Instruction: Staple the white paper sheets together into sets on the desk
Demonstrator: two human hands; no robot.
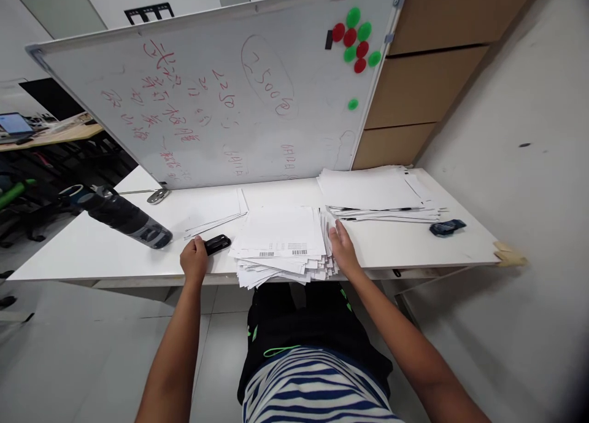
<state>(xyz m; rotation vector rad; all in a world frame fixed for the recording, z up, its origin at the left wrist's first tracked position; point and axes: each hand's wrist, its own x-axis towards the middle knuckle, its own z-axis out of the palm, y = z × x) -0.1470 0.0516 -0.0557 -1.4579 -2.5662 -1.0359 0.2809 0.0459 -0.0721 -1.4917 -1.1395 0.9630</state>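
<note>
My left hand is closed around one end of a black stapler, just above the white table's front edge. Right of the stapler lies a thick, uneven stack of white printed sheets, with barcodes on the top sheet and corners jutting over the front edge. My right hand rests against the right side of this stack, fingers stretched out and holding nothing. A few loose sheets lie behind the stapler. Farther back on the right sits a second, wider pile of papers.
A whiteboard with red writing and round magnets stands along the table's back. Cardboard boxes are stacked behind it, near the right wall. A dark bottle stands at the left. A small dark object lies at the right.
</note>
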